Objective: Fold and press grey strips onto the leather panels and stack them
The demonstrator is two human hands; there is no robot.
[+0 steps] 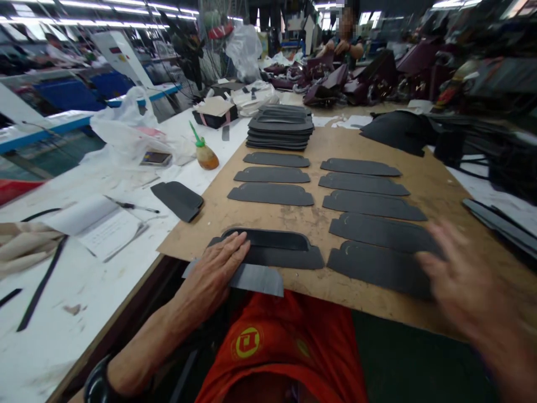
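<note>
Dark-grey panel: at the near edge of the brown board (201,240), left of centre; on the panel (289,260) I see a narrower black piece (279,240).
Left hand: flat across the left end of both, fingers (235,243) straight and together, closed around nothing (224,257).
Grey strip: overhanging the board edge, partly behind that wrist, as I view it (258,280).
Right hand: blurred over the right end of the nearest panels; I cannot tell whether it grips or touches anything (457,274).
Right column: five flat panels, one behind another (373,205).
Left column: three more, beyond the black piece (271,194).
Stack: similar dark pieces piled at the left column's far end (279,134).
White tabletop: to the left I find a loose panel (178,200), an open notebook (111,229), a pen (133,206) and a green-tipped squeeze bottle (207,155).
Background: maroon bags (327,87) heaped before a co-worker (352,49).
</note>
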